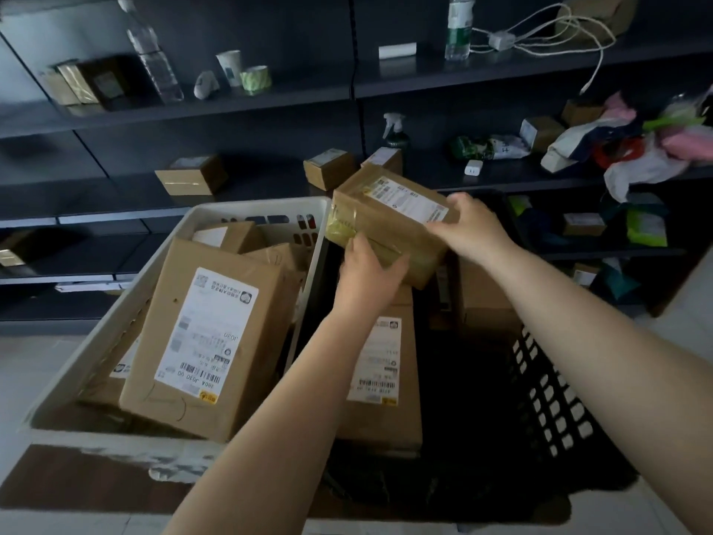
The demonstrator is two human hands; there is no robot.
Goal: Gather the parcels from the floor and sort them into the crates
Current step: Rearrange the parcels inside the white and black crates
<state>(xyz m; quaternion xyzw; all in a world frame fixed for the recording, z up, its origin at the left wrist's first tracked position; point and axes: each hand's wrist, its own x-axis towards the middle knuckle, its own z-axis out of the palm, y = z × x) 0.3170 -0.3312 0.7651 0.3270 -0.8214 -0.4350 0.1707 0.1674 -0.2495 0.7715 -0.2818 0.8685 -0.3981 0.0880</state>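
Observation:
A brown cardboard parcel (389, 214) with a white label is held tilted above the black crate (548, 395). My left hand (366, 270) grips its near lower edge. My right hand (468, 225) grips its right end, fingers curled over the top. The black crate holds another labelled parcel (382, 376) and more brown boxes behind. To the left stands the white crate (216, 210), filled with several parcels, the biggest (208, 334) lying label up.
Dark shelving runs across the back, with small boxes (193, 175), bottles (154, 52), a spray bottle (395, 129), cables and bags (632, 148) on it. Pale tiled floor shows at the left and right (686, 303).

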